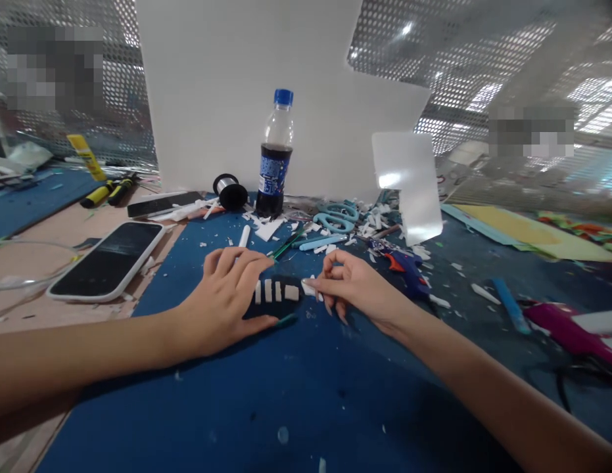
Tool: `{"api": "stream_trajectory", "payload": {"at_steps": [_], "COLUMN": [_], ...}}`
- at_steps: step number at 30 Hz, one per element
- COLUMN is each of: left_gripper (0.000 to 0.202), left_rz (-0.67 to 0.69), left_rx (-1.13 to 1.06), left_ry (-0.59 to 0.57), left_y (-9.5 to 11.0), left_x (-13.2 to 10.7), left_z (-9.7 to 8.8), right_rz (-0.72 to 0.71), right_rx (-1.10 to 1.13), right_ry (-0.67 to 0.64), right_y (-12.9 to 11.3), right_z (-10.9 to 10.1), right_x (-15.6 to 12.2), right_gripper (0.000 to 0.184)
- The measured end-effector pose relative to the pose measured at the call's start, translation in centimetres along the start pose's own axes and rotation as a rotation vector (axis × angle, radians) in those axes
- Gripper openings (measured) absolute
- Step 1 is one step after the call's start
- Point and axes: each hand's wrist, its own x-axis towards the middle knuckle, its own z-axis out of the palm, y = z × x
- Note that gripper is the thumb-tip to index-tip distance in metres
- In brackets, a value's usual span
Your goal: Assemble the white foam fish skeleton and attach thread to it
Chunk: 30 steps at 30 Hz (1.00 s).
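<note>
Between my two hands a row of small white pieces point(269, 290) lies on the blue mat point(286, 401), the right-most one wider than the others. My left hand point(219, 302) rests around the row's left end, thumb apart from the fingers, with nothing seen in it. A small white piece point(308, 288) is pinched between the thumb and fingers of my right hand point(355, 282), just right of the row. Whether that piece touches the mat I cannot tell. Beyond my fingers lie light blue scissors point(338, 217) among white scraps.
A cola bottle point(273, 167) stands at the back beside a black spool point(230, 192). To the left lies a phone point(108, 263). On the right are a blue glue gun point(409, 270), a magenta glue gun point(572, 328) and coloured sheets point(527, 230). A white board point(246, 72) rises behind.
</note>
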Motion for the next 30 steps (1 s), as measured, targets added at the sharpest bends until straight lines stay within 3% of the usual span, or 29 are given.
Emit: {"api": "stream_trajectory", "payload": {"at_steps": [3,6,10,13,20,26,30], "left_gripper": [0.055,0.053,0.055,0.058,0.052,0.052,0.051], "left_rz": [-0.077,-0.100,-0.009,0.025,0.024,0.016,0.023], "left_rx": [-0.168,-0.271,-0.301,-0.296,-0.324,-0.344,-0.348], "left_ry": [-0.105,-0.136,-0.164,-0.188,-0.214,-0.200,-0.192], "left_y": [-0.2,-0.4,-0.4,-0.3,-0.3,-0.3,-0.4], "left_x": [0.8,1.6,2.6,3.0,3.0,2.8,2.7], "left_z": [0.4,0.6,0.4,0.2,0.2,0.2,0.3], "right_rz": [0.035,0.017,-0.166,-0.181,-0.202,-0.124,-0.084], "right_rx": [0.007,-0.023,-0.154,-0.236,-0.588,-0.665,-0.635], "right_ry": [-0.003,0.016,0.189,0.255,0.264,0.235,0.176], "right_y": [-0.1,0.1,0.4,0.4,-0.4,-0.6,-0.5], "right_z": [0.1,0.0,-0.2,-0.1,0.8,1.7,2.0], "right_x": [-0.1,-0.1,-0.1,-0.5,-1.8,-2.2,-2.3], "right_gripper": [0.037,0.031,0.027,0.026,0.026,0.036,0.032]}}
